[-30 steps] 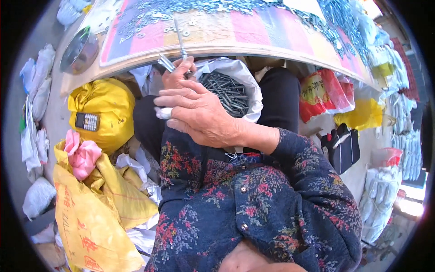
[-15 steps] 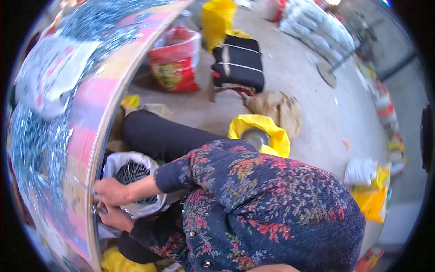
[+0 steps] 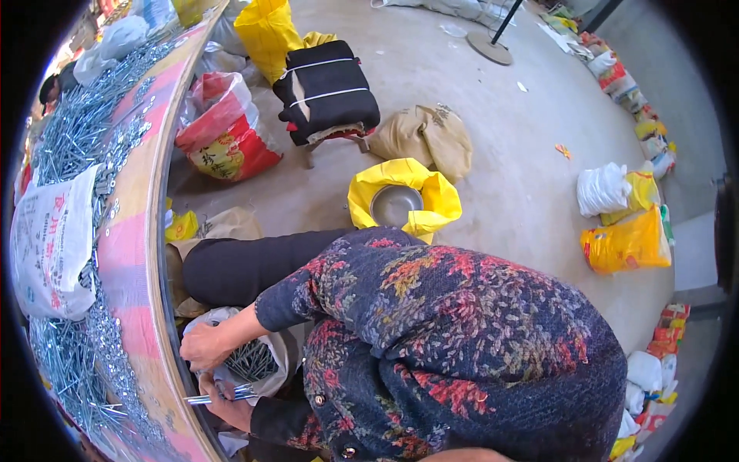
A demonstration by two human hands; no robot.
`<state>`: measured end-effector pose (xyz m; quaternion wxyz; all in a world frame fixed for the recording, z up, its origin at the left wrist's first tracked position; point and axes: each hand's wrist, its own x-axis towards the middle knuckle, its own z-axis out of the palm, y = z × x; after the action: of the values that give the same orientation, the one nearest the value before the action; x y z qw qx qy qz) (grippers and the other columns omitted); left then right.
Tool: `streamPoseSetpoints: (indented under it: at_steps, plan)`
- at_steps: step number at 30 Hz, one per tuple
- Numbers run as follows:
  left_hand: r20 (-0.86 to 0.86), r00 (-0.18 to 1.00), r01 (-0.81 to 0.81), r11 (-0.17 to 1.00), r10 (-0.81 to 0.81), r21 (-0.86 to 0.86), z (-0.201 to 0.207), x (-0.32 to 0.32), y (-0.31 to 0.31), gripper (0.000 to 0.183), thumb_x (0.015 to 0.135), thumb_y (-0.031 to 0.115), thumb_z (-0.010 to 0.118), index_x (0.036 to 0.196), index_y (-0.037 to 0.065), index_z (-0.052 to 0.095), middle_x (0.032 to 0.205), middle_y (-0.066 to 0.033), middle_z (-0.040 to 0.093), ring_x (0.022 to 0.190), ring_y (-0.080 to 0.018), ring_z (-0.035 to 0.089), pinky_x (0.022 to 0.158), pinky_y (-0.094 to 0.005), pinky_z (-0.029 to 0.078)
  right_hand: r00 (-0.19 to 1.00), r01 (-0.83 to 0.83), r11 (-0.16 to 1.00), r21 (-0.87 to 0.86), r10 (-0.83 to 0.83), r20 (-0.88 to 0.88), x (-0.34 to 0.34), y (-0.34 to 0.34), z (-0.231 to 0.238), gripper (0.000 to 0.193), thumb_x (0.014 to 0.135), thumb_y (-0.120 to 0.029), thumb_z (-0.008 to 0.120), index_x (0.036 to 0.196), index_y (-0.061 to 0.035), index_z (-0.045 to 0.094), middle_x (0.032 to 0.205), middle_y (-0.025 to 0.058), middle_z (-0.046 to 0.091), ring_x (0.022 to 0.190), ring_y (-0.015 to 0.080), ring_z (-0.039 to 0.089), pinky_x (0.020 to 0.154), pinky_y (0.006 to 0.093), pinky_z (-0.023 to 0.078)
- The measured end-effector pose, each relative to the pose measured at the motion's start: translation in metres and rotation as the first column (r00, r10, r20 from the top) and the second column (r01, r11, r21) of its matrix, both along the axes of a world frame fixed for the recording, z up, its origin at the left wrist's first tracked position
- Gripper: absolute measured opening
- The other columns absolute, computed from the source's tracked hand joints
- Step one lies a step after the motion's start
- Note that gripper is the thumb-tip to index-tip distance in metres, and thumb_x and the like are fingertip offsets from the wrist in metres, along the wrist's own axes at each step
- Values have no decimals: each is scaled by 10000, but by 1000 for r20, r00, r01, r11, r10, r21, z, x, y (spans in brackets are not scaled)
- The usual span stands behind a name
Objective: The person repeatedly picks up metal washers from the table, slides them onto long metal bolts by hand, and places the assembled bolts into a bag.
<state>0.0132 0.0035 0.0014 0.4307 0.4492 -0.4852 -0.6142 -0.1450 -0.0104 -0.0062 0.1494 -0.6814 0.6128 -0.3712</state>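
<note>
My left hand [image 3: 228, 405], the lower one, is closed round a small bunch of long, thin silver metal rods [image 3: 245, 392]. Their ends stick out toward the table edge. Just above it, my right hand [image 3: 206, 346] has its fingers curled together beside the edge; whatever it pinches is hidden. Under and beside my hands stands an open white sack [image 3: 286, 359] filled with similar rods [image 3: 252, 362]. On the table [image 3: 138, 269] to the left lie heaps of long rods [image 3: 73, 377] and a band of small shiny metal pieces [image 3: 115, 362], too small to make out.
A white printed bag [image 3: 54, 239] lies on the rods. Past my leg [image 3: 254, 266] stand a yellow bag holding a metal bowl [image 3: 396, 205], a tan sack [image 3: 423, 138], a black padded stool [image 3: 327, 88] and a red-and-white sack [image 3: 227, 138]. More bags [image 3: 627, 242] line the right wall.
The view has shifted, showing more table. My left hand now shows the bunch of rods plainly. The rod that stuck out from my right hand over the table is no longer visible.
</note>
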Motion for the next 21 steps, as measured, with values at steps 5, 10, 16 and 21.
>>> streamPoseSetpoints:
  at_steps: [5,10,16,21]
  plan:
    - [485,864,392,784,-134,-482,-18,-9,-5,132,926,122,513,945,-8,525,736,-48,459,559,-89,415,466,-227,310,874,-242,966,-96,260,410,6,3,6,272,689,-242,605,725,26,635,659,214,606,601,330,593,559,427,452]
    - [-119,937,334,942,-328,32,-12,-13,-2,177,956,208,510,949,30,514,772,-45,469,540,-76,385,469,-209,312,763,-305,948,-87,298,574,-4,27,40,281,665,-211,601,696,68,592,548,178,513,501,215,479,512,419,384]
    - [-102,902,416,907,-420,-64,-7,10,6,213,967,250,489,998,39,490,796,-21,478,619,-70,439,494,-198,349,670,-615,776,139,422,611,-7,20,69,260,778,-224,679,726,26,630,576,89,610,513,169,617,479,297,503]
    - [-130,960,236,965,-249,-111,-10,-16,14,214,961,279,507,976,66,520,828,-29,516,658,-93,505,520,-206,407,615,-662,745,79,481,624,-21,-5,46,259,796,-225,646,758,28,605,589,39,546,594,101,518,553,302,449]
